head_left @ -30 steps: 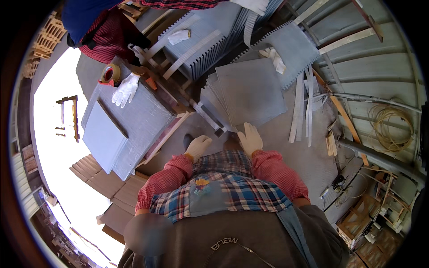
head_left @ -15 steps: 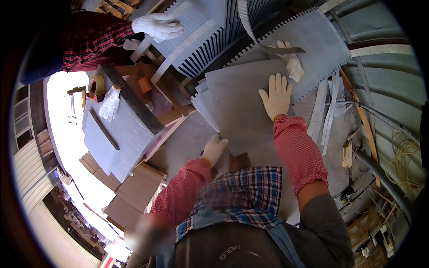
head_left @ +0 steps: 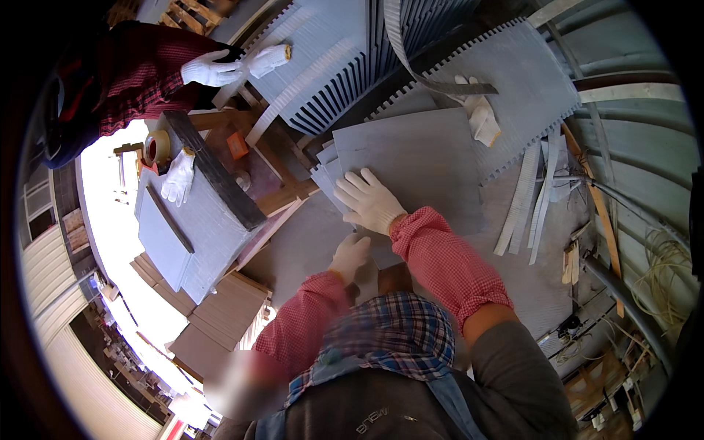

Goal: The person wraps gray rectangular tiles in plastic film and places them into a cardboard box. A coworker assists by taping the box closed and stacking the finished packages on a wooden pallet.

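Grey sheets are piled up front, right hand spread flat on top; left hand is kinda blurred, grip can't be told. One loose glove is partly covered by a strap.

Grey sheets, cream-gloved right hand, red-checked sleeves, blue plaid apron

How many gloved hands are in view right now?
3: the right hand, spread on the grey sheet; the left hand, nearer the body; a co-worker's hand, upper left. The co-worker's other hand may be hidden.
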Demonstrator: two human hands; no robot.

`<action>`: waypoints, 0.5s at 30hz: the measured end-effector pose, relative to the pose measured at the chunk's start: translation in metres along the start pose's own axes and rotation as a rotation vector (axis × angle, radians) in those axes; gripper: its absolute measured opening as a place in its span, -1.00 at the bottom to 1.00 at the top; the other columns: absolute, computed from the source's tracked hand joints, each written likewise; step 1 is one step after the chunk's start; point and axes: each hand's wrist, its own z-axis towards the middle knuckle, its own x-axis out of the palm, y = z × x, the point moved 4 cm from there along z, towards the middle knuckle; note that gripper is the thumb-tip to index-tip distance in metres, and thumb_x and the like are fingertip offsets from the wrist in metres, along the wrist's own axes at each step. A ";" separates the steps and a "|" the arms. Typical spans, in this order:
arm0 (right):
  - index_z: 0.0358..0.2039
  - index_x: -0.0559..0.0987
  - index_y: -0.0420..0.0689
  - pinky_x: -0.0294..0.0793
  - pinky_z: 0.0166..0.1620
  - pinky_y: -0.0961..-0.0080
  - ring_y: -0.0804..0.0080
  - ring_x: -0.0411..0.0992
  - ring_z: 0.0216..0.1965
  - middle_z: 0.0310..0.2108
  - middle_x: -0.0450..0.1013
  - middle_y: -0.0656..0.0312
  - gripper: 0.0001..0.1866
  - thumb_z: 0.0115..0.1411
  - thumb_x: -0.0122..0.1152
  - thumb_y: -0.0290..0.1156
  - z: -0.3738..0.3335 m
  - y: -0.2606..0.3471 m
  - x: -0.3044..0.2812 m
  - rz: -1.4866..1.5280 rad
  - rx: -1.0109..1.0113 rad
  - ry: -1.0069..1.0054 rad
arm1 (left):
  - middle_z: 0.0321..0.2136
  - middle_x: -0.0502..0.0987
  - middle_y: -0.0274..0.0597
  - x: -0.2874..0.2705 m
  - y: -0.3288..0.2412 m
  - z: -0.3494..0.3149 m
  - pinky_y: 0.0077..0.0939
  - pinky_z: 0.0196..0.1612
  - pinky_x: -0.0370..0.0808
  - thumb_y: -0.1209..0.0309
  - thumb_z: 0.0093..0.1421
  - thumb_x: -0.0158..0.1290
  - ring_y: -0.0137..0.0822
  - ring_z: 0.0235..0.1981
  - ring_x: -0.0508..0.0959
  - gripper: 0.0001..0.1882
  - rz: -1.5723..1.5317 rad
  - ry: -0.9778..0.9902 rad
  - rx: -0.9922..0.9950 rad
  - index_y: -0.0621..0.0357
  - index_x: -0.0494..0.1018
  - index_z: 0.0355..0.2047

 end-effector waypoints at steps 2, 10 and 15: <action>0.23 0.39 -0.16 0.13 0.33 0.01 0.05 0.23 0.23 0.19 0.33 0.07 -0.31 0.19 0.28 -0.04 -0.044 -0.022 -0.018 0.032 0.114 0.002 | -0.14 0.59 -0.14 0.004 -0.005 -0.011 -0.33 -0.11 0.51 0.11 0.35 0.03 -0.28 -0.22 0.56 -0.50 -0.132 0.015 -0.081 0.23 0.46 0.12; 0.21 0.43 -0.17 0.34 0.23 0.04 -0.18 0.34 0.20 0.23 0.38 -0.09 -0.47 0.31 0.19 -0.18 -0.224 -0.090 -0.085 -0.010 1.025 -0.196 | -0.15 0.55 -0.11 0.004 -0.010 -0.003 -0.36 -0.17 0.52 0.11 0.34 0.08 -0.29 -0.24 0.54 -0.46 -0.022 0.013 -0.037 0.30 0.44 0.14; 0.20 0.48 -0.07 0.40 0.18 0.06 -0.14 0.42 0.14 0.14 0.45 -0.13 -0.48 0.32 0.13 -0.07 -0.257 -0.060 -0.064 0.221 1.379 -0.102 | -0.31 0.55 -0.15 0.005 -0.025 -0.012 -0.40 -0.31 0.49 0.06 0.28 0.13 -0.34 -0.44 0.49 -0.40 0.114 -0.030 -0.031 0.36 0.45 0.10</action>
